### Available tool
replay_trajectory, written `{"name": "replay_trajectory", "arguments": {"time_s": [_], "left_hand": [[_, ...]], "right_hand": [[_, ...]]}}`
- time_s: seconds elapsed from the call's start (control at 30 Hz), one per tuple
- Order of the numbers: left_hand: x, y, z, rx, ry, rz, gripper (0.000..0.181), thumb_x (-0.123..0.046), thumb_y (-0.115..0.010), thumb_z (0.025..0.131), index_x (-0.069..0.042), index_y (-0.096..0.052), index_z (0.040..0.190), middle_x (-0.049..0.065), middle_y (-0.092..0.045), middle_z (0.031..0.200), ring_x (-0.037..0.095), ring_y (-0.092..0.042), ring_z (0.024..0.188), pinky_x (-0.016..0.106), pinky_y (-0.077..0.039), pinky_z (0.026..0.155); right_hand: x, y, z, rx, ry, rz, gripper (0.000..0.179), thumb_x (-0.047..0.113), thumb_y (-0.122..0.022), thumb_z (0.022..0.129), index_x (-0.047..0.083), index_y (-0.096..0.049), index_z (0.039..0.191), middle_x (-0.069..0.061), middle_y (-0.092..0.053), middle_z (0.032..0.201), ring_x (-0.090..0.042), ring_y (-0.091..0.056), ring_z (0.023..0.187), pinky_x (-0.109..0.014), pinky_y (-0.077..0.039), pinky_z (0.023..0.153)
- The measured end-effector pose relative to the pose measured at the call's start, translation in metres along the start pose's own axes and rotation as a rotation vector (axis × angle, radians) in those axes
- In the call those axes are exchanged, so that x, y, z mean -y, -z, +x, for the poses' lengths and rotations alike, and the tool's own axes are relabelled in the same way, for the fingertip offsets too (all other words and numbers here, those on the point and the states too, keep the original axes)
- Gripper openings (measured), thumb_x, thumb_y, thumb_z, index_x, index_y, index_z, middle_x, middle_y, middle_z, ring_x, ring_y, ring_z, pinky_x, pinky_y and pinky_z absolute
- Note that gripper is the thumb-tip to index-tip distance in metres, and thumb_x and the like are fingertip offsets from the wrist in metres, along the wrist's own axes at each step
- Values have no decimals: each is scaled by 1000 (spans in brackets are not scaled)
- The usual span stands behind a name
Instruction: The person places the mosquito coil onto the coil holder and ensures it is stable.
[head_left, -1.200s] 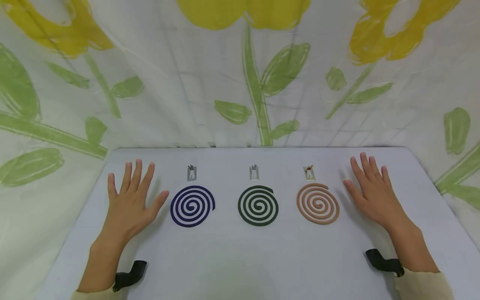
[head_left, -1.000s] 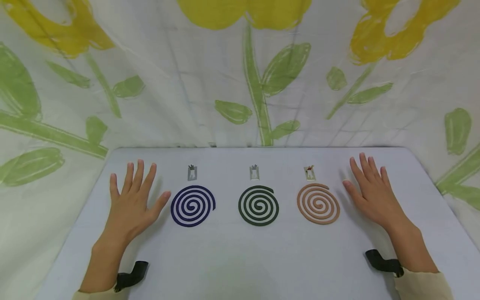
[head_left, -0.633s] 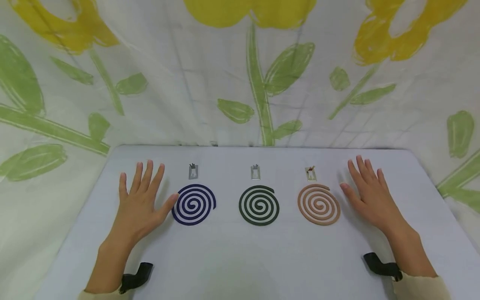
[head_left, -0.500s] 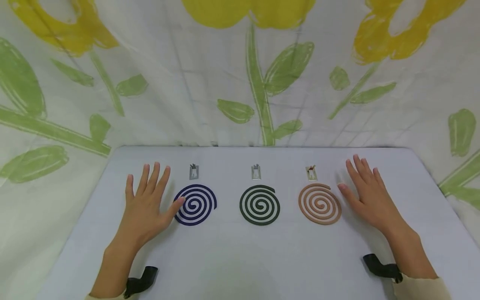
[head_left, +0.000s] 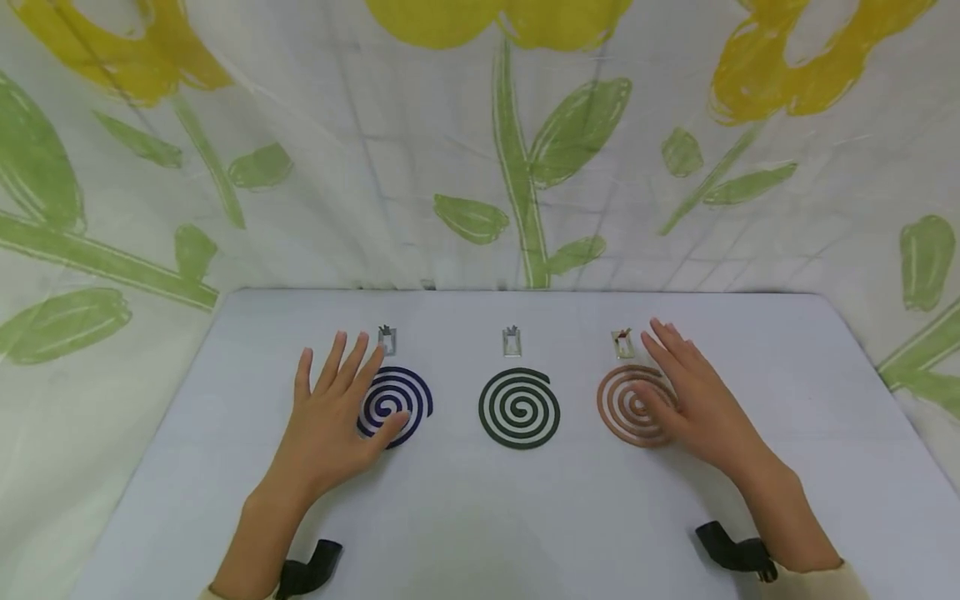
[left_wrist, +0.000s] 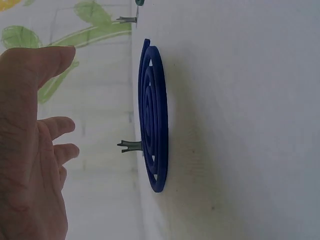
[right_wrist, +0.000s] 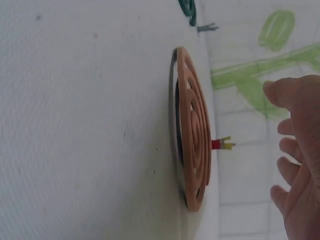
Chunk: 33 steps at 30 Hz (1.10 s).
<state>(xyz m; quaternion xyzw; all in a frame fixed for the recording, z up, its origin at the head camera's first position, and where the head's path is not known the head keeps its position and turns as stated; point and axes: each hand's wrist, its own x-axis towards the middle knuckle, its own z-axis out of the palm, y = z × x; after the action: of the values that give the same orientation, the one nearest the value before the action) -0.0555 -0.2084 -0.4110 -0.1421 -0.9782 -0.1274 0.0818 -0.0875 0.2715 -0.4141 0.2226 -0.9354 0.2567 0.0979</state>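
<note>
My left hand (head_left: 330, 433) hovers over the left side of a blue mosquito coil (head_left: 386, 408), fingers spread, thumb overlapping it in the head view. In the left wrist view, that hand (left_wrist: 30, 135) is apart from the blue coil (left_wrist: 161, 115). Over the right part of an orange-brown mosquito coil (head_left: 611, 408) is my right hand (head_left: 705, 412), its fingers extended. The right wrist view has a gap between this hand (right_wrist: 305, 135) and the orange-brown coil (right_wrist: 186, 130). Neither hand holds anything. A green mosquito coil (head_left: 520, 408) lies between them.
Behind the coils stand three small metal coil stands: a silver one (head_left: 387, 340) at left, another silver one (head_left: 512, 342) in the middle, and a gold one (head_left: 622, 345) with red at right. A flower-printed curtain (head_left: 315, 208) hangs behind the white table (head_left: 480, 517).
Both hands have moved inward from the sides. The left now reaches over the blue coil, the right over the orange-brown coil. The coils and stands have stayed in place.
</note>
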Motion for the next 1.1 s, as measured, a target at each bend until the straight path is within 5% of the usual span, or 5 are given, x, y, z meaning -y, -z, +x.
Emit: {"name": "replay_trajectory", "arguments": {"time_s": [0.3,0.43,0.53,0.67,1.1], "left_hand": [[-16,-9,4,36,-33,-68,91,-61,-71,92,-21,-35,167,14,-22,177,34,-13,167,56,-8,137],[-25,-11,7,52,-48,-86,94,-61,-74,90,-19,-36,166,11,-27,176,34,-17,167,55,-11,137],[-33,-12,14,62,-66,-94,95,-61,-75,90,-17,-37,166,11,-32,174,33,-21,166,55,-13,137],[-46,-15,20,102,-89,-110,98,-63,-74,89,-15,-37,166,11,-35,173,32,-22,165,57,-14,137],[-80,-27,27,200,-156,-177,107,-63,-78,86,-8,-32,166,13,-35,173,31,-28,164,54,-20,137]], "right_hand": [[27,-14,5,58,-1,21,69,24,-73,101,3,-44,160,-17,-40,169,-39,-36,158,-18,-8,135],[38,-21,7,102,-45,56,66,28,-72,102,5,-47,159,-14,-43,168,-39,-40,156,-39,-23,137],[44,-28,10,117,-60,61,66,31,-73,101,6,-49,158,-13,-46,167,-38,-44,154,-60,-38,125],[52,-36,14,111,-43,22,67,33,-76,99,6,-52,156,-12,-49,164,-34,-50,151,-58,-47,117],[78,-46,29,253,-58,130,78,38,-80,94,9,-48,159,-8,-46,167,-34,-39,158,-59,-35,129]]}}
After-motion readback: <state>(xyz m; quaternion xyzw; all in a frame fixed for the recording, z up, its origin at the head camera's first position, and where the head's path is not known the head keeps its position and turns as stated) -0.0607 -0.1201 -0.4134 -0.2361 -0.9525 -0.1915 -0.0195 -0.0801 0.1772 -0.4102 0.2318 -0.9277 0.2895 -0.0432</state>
